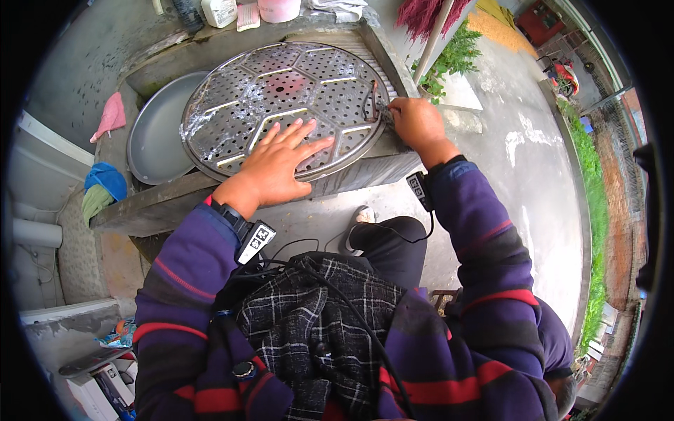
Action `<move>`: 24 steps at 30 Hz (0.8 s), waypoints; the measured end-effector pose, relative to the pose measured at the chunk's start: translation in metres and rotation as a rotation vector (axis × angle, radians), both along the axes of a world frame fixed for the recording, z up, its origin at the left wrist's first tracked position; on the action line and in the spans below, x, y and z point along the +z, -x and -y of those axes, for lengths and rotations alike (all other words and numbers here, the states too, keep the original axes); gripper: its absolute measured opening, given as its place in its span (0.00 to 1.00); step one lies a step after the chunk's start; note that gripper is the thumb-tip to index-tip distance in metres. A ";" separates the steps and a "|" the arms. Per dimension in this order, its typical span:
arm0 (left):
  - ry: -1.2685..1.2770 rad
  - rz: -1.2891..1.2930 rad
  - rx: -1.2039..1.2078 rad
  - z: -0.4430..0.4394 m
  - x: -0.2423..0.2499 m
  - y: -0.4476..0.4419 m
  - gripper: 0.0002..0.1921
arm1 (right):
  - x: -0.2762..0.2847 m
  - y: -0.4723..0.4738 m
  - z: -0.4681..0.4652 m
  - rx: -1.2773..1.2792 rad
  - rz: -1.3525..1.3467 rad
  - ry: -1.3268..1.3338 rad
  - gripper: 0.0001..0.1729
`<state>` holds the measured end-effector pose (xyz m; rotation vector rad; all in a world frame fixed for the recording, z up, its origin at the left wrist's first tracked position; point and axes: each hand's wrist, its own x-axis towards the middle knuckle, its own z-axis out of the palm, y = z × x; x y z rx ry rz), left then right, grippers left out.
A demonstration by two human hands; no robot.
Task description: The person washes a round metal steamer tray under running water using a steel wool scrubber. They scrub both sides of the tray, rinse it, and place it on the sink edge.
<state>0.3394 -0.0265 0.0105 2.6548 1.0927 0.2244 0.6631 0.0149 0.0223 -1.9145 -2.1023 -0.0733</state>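
Note:
A round perforated metal steamer tray with white suds on it lies across a concrete wash trough. My left hand rests flat on the tray's near part, fingers spread. At the tray's right rim, beside its wire handle, my right hand pinches a dark metal scouring pad. A wide grey metal basin stands in the trough at the left, partly under the tray.
A white plastic jug, a pink brush, a pink tub and a cloth line the far ledge. Pink and blue cloths hang at the left edge. A mop stands right of the trough. A cable hangs between my wrists.

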 end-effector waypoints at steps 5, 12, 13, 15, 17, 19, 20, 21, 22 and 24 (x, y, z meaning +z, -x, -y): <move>0.010 -0.008 -0.004 -0.002 0.000 -0.001 0.46 | -0.004 -0.016 -0.029 -0.028 0.061 0.024 0.13; 0.000 -0.007 0.005 0.000 0.001 -0.001 0.46 | 0.021 -0.024 -0.015 0.059 0.184 -0.135 0.10; 0.002 -0.008 0.006 0.000 0.002 -0.001 0.46 | 0.021 -0.023 -0.012 0.103 0.232 -0.162 0.10; -0.008 0.007 0.003 -0.001 0.002 -0.002 0.46 | 0.016 -0.021 -0.009 0.207 0.245 -0.139 0.09; -0.028 0.031 0.002 0.001 0.002 -0.002 0.47 | 0.007 -0.020 -0.008 0.229 0.182 -0.180 0.10; -0.026 0.036 0.000 0.001 0.002 -0.002 0.47 | 0.002 -0.024 -0.016 0.236 -0.012 -0.075 0.17; -0.034 0.034 0.000 0.001 0.002 -0.002 0.47 | 0.000 -0.026 -0.021 0.231 -0.043 -0.032 0.18; -0.028 0.032 0.001 0.001 0.002 -0.002 0.47 | -0.001 -0.029 -0.025 0.187 -0.066 0.025 0.19; -0.031 0.030 0.002 0.001 0.002 -0.002 0.47 | -0.003 -0.031 -0.029 0.196 -0.088 0.010 0.19; -0.032 0.020 0.001 0.000 0.002 -0.003 0.47 | -0.004 -0.032 -0.034 0.130 -0.108 0.010 0.19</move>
